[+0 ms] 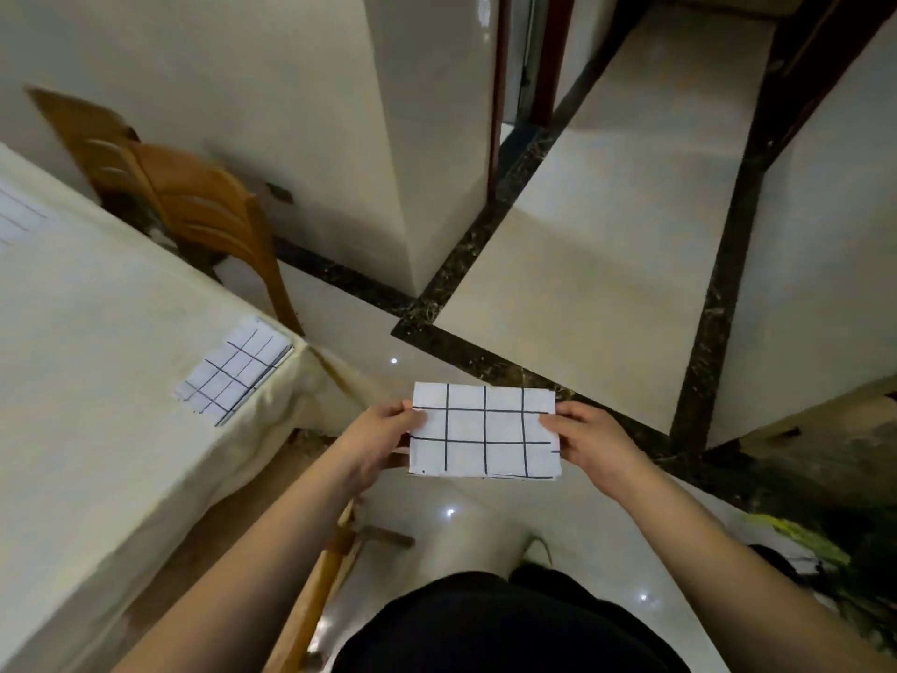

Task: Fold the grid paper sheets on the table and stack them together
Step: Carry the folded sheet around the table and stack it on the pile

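No readable text, only grid lines.

Two bare forearms, no sleeves reaching wrists. Left hand [376, 442] and right hand [594, 442] bare: no gloves, rings, watch or bands visible. Fingers short, nails plain, uncoloured. Black garment [509, 629] covers lap at bottom of view, plain dark fabric, no pattern or markings seen.

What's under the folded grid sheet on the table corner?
The folded white grid-lined paper sheet lies on the cream tablecloth-covered table. A lower layer's edge shows; anything further beneath is covered.
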